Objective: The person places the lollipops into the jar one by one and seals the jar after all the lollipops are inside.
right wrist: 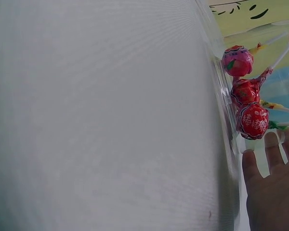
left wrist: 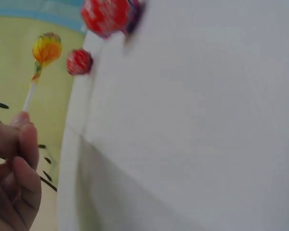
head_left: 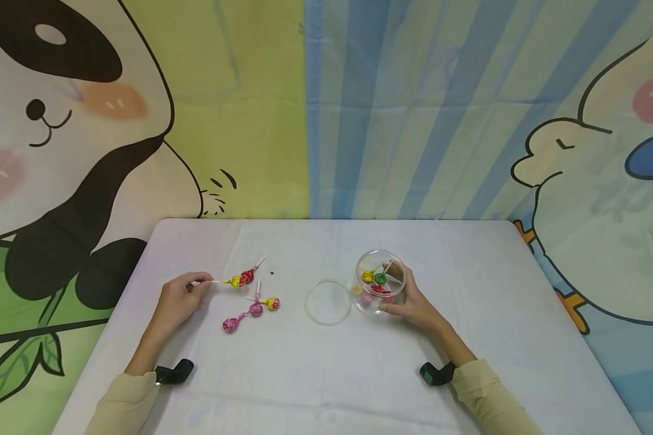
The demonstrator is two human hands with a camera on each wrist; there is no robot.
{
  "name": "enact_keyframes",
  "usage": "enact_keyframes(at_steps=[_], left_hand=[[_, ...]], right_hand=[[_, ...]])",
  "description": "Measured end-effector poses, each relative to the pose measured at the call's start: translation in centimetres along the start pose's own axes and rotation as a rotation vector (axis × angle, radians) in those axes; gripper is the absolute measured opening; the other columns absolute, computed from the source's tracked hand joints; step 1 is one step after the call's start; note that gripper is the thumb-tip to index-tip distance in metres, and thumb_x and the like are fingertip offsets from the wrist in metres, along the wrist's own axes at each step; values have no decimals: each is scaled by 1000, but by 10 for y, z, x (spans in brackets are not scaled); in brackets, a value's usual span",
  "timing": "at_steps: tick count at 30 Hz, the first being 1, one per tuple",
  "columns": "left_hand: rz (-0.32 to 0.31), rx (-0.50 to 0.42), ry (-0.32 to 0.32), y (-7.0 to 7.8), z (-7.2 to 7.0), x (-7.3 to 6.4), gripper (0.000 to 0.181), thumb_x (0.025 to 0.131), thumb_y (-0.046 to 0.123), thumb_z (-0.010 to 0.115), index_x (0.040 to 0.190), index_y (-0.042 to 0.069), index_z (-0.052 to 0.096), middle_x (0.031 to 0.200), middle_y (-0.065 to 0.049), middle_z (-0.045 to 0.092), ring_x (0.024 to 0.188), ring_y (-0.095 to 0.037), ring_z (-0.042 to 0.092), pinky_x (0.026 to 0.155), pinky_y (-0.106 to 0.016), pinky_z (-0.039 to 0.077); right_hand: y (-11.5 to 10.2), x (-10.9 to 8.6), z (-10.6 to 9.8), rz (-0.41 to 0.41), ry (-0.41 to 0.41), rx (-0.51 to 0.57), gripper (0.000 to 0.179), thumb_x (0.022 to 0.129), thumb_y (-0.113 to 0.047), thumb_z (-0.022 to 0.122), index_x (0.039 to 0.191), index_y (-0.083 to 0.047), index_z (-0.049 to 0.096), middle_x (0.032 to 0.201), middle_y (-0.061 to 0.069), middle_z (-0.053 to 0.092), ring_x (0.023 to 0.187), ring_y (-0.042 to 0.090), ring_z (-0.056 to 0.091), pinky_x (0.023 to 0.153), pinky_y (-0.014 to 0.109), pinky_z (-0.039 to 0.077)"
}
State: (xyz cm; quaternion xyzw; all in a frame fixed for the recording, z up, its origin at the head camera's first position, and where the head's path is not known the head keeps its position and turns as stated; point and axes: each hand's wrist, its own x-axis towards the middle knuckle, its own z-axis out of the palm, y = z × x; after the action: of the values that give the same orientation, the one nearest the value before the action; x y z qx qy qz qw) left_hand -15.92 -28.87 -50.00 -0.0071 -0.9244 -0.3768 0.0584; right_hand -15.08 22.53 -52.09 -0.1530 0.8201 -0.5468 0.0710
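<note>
Yellow lollipop [head_left: 236,281]: left of centre; stick pinched by left hand [head_left: 184,295], the nearer; long axis roughly level, head rightward, as I see it. Jar [head_left: 372,254]: right of centre, gripped by right hand [head_left: 416,305], well rightward of lollipop.

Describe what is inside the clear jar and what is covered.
Wrapped lollipops lie inside the clear jar; yellow, green, red and pink ones show. The right hand covers part of its side, and they overlap, so the full number is hidden.
</note>
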Motion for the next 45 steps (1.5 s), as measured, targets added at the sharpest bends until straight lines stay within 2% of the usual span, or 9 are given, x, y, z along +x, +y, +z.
enact_keyframes(at_steps=[3, 7, 14, 18, 25, 28, 35, 40, 45], left_hand=[[-36, -126, 46, 14, -1, -2, 22, 93, 25, 66, 104, 6, 69, 88, -12, 67, 53, -18, 56, 43, -31, 36], [-34, -280, 57, 40, 0, -3, 29, 90, 31, 68, 106, 6, 70, 83, -6, 69, 55, -26, 57, 43, -33, 36], [109, -445, -40, 92, 5, -4, 26, 90, 20, 69, 108, 1, 69, 73, 15, 66, 50, -8, 54, 44, -24, 41], [177, -488, -93, 118, 15, 0, 18, 90, 18, 70, 102, 4, 70, 73, 10, 66, 51, -9, 56, 45, -22, 42], [227, -540, -141, 166, 44, 12, 18, 88, 26, 71, 99, 10, 72, 81, -8, 67, 55, -15, 58, 45, -23, 40], [263, -553, -179, 188, 57, 17, 17, 88, 27, 72, 99, 13, 73, 86, -9, 70, 57, -14, 59, 48, -23, 41], [369, -510, -252, 223, 97, 27, 16, 88, 30, 71, 98, 19, 75, 91, 0, 74, 56, -14, 60, 50, -24, 45], [463, -367, -288, 236, 125, 32, 17, 88, 27, 71, 98, 14, 77, 91, 0, 76, 49, -12, 59, 45, -23, 42], [533, -163, -347, 246, 140, 33, 16, 88, 25, 71, 97, 14, 79, 87, -1, 77, 41, -5, 55, 42, -19, 36]], right_hand=[[-1, -1, -1, 12, 6, -4, 101, 78, -13, 79, 152, -13, 11, 156, 18, 25, 146, 40, 21, 114, 67, 7], [-1, -2, -1, 15, 11, -7, 100, 79, -15, 79, 152, -14, 11, 156, 17, 24, 146, 39, 21, 115, 67, 6], [0, -1, -1, -5, 4, 21, 100, 78, -10, 78, 152, -13, 11, 157, 17, 25, 146, 39, 21, 116, 65, 5], [2, -2, -1, 0, 8, 21, 100, 78, -9, 78, 152, -13, 11, 157, 18, 24, 147, 39, 20, 115, 66, 4], [1, -2, -2, 4, 7, 1, 99, 79, -14, 78, 152, -14, 11, 157, 17, 24, 146, 40, 20, 114, 68, 5], [1, -1, -1, -7, 4, 5, 99, 79, -14, 78, 152, -14, 11, 156, 18, 25, 146, 40, 21, 114, 68, 5], [2, 0, 0, -20, 3, 15, 99, 79, -11, 78, 152, -15, 11, 156, 18, 26, 145, 40, 22, 114, 68, 5], [0, 0, 1, -31, -8, 17, 98, 80, -12, 77, 152, -15, 11, 156, 18, 25, 145, 40, 21, 115, 67, 4], [-2, 0, 1, -37, -11, 10, 98, 80, -13, 77, 152, -14, 10, 157, 19, 24, 145, 40, 21, 114, 67, 8]])
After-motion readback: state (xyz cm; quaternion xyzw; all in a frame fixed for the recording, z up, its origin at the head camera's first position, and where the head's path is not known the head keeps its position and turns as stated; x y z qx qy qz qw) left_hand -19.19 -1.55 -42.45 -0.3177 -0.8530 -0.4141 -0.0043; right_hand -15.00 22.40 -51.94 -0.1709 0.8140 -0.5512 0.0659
